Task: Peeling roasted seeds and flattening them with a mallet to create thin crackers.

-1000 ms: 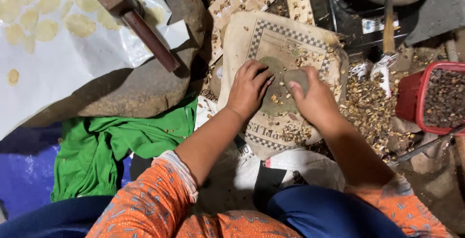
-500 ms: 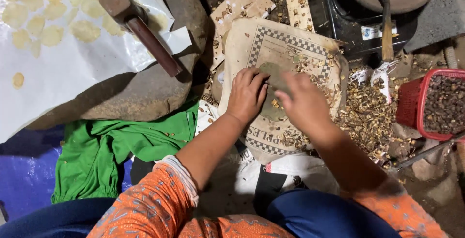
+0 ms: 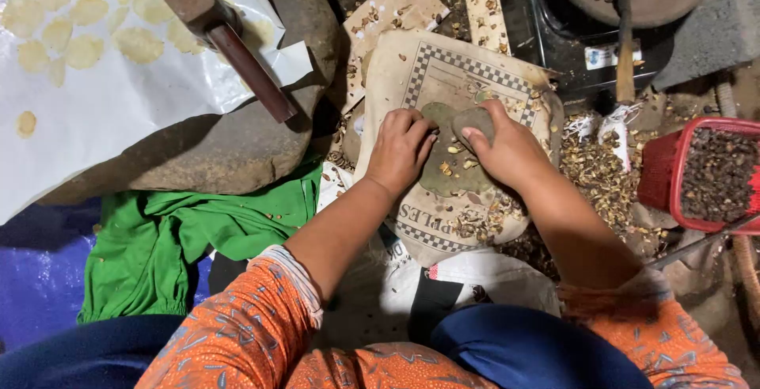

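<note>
Work surface: a flat greenish-grey stone slab (image 3: 443, 169) set on a checker-bordered sack (image 3: 443, 80), laid on a dirt floor littered with broken nut shells (image 3: 602, 171). Right hand (image 3: 507, 148) closed around a small rounded stone (image 3: 473, 122), fingers wrapped over its top, held at the slab's upper edge. Left hand (image 3: 400, 150) rests on the slab's left edge, fingers curled narrow; whether it pinches anything, cannot tell. Shell fragments lie on the slab between the hands. To the left: large flat rock (image 3: 198, 151) carrying a hammer (image 3: 229, 41) and a white sheet (image 3: 103, 112) with flattened pale discs (image 3: 138, 43). Green cloth (image 3: 182, 239) below the rock. Red basket (image 3: 701, 175) of dark nuts at right.
</note>
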